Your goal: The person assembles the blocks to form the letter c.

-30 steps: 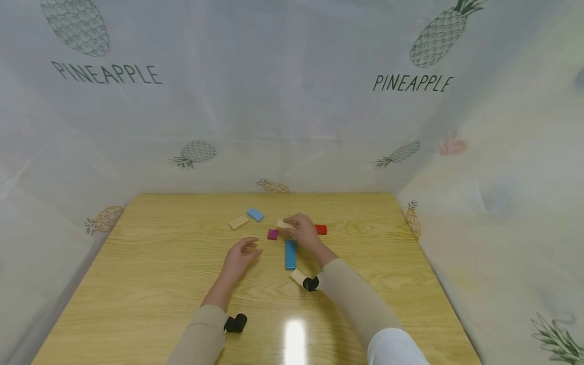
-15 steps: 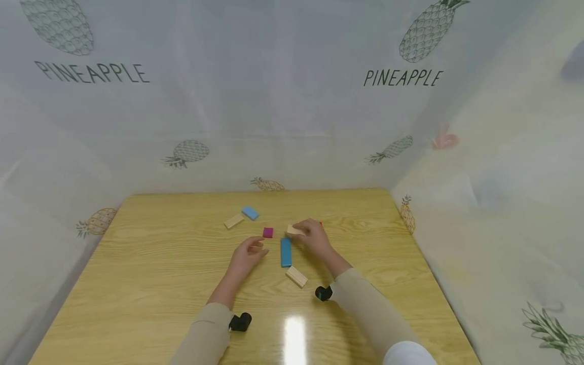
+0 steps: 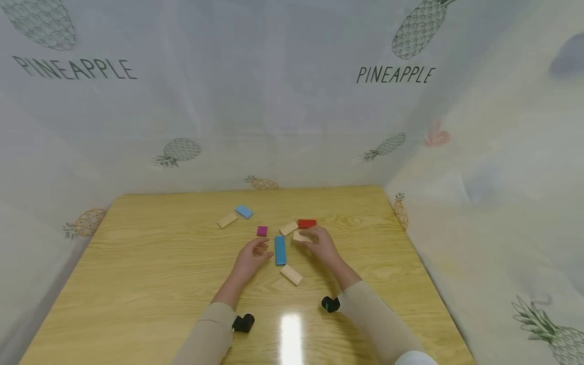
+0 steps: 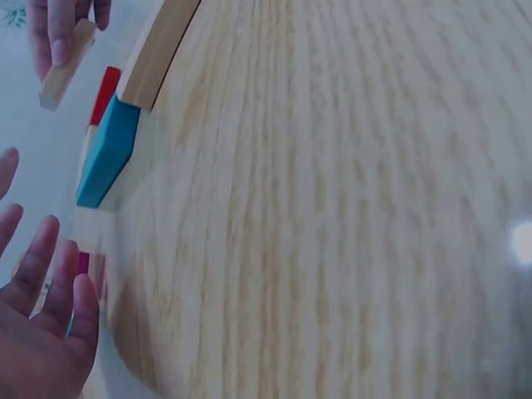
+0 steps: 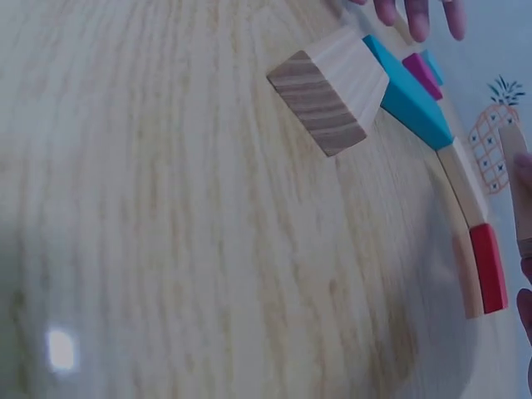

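My right hand (image 3: 323, 247) pinches a light wooden block (image 3: 300, 236) between thumb and fingers, near the red block (image 3: 307, 223). In the left wrist view this wooden block (image 4: 66, 68) is raised off the table. My left hand (image 3: 252, 257) holds nothing; its fingers (image 4: 37, 266) are spread and slightly bent in the left wrist view. It hovers just left of the blue block (image 3: 280, 250), below the small magenta block (image 3: 262, 231). A plain wooden block (image 3: 288, 228) lies between the blue and red ones. Another wooden block (image 5: 332, 91) lies at the blue block's near end.
Farther back on the left, a plain wooden block (image 3: 227, 220) and a light blue block (image 3: 244, 211) lie close together. The wood-grain table (image 3: 137, 284) is bordered by a pineapple-print curtain (image 3: 255, 116) behind and at the sides. A black wrist camera (image 3: 244, 323) sits on the left sleeve.
My right hand has carried its wooden block rightward and nearer, uncovering a wooden block beside the red one. My left hand has edged toward the blue block. The head view has shifted slightly.
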A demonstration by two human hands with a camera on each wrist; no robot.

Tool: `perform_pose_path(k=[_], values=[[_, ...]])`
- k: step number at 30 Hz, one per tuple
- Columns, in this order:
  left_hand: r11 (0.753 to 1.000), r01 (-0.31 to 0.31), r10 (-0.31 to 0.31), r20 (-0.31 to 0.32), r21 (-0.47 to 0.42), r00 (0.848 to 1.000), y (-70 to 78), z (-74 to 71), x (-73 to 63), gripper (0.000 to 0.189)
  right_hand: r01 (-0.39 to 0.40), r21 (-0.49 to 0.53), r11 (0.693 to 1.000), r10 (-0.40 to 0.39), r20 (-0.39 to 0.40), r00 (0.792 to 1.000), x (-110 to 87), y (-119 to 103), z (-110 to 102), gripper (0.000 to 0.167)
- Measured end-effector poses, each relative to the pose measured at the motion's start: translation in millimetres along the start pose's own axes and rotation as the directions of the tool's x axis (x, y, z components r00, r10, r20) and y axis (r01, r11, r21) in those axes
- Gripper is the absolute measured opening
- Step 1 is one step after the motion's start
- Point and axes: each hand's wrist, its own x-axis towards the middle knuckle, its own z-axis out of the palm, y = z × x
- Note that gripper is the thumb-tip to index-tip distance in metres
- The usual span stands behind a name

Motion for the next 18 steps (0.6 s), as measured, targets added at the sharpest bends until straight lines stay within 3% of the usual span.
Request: perform_pose_path(k=[11,18], values=[[0.999,0.008,-0.011,0.075,0.04,0.997,-4.4,12.5,1.0,0.056,-0.013,0.098,0.995,0.017,-0.039,0.999,-26.2,4,-4,0.027],[0.993,-0.013,-0.003,0.128,0.121,0.992,-8.6,21.2,1.4,0.063,-0.036,0.074,0.997,0.041,-0.057,0.998,-43.1,11,-4,0.026]])
